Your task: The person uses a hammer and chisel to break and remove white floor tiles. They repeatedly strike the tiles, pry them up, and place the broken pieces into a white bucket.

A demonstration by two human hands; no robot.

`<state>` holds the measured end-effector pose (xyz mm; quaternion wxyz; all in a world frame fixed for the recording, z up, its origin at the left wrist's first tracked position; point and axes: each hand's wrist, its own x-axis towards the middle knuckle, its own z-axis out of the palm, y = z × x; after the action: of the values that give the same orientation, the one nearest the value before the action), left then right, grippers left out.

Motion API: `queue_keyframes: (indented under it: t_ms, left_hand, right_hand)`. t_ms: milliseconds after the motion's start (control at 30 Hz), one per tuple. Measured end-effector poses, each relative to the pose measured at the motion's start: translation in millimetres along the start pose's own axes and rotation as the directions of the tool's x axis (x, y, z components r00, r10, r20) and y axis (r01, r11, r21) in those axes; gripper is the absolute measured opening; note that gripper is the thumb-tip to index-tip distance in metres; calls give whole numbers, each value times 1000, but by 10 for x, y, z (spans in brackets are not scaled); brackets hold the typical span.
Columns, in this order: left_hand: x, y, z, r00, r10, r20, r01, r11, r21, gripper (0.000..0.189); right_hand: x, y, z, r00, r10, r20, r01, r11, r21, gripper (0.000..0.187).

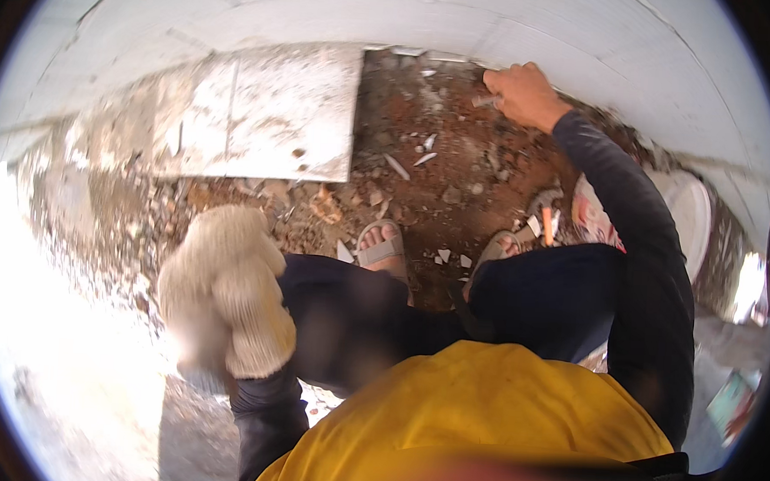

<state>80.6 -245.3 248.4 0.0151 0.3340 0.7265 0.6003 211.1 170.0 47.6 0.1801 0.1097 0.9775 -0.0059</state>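
My bare right hand [525,96] reaches to the foot of the white wall [501,24]. Its fingers are closed around a short greyish rod-like piece [485,101], most of which is hidden in the fist. Below it lies reddish, rubble-strewn soil [467,160] with thin white shards [397,167] scattered on it. My left hand [229,291], in a cream knitted glove, is by my left knee with the fingers curled. A blurred grey shape shows under the glove; whether the hand holds it I cannot tell.
A dirt-specked pale slab [287,118] lies along the wall at left. A white bucket [696,217] stands right of my right knee, and an orange strip-like object [547,225] lies near my right sandal [499,246]. Loose stones [144,228] cover the ground at left.
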Motion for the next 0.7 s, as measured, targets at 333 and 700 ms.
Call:
queue_keyframes:
  t_ms: [333,700]
  left_hand:
    - [580,-569,1328,825,-321,465,238,944,231,28]
    - [251,-514,1964,345,-270,899,-115,938,326,22]
  right_hand:
    - [-3847,601,-337,-166,801,-575,-673,334,660,35]
    - [-4831,-341,1665,-611,709,-352,-429,76,900,33]
